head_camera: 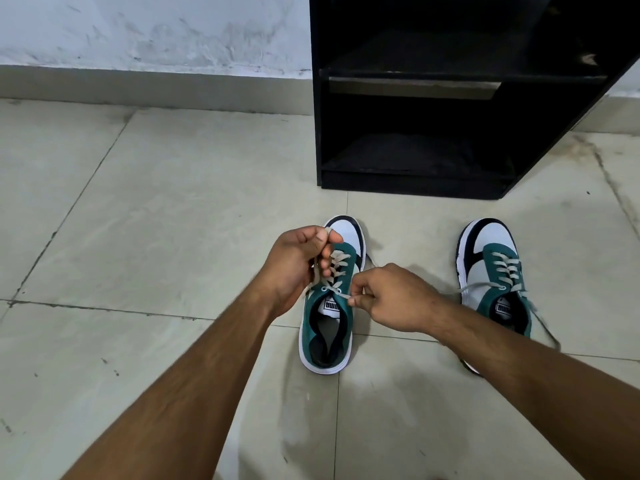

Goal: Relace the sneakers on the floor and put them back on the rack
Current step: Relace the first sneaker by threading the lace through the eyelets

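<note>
Pale floor tiles (pixel 156 209) with dark grout lines fill the scene; a scuffed white wall (pixel 149 29) and grey skirting (pixel 138 86) stand far left.

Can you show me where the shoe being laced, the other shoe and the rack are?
Shoe being laced (pixel 313 336): head view, green side near heel.
Other shoe (pixel 493 237): head view, white toe.
Rack (pixel 408 184): head view, black base board.

Floor (pixel 156 209): pale beige tiles, dark grout lines, scuffed. Wall (pixel 138 26) beyond the hands: whitish, stained, grey skirting (pixel 138 88). Lighting even, soft shadows.
</note>
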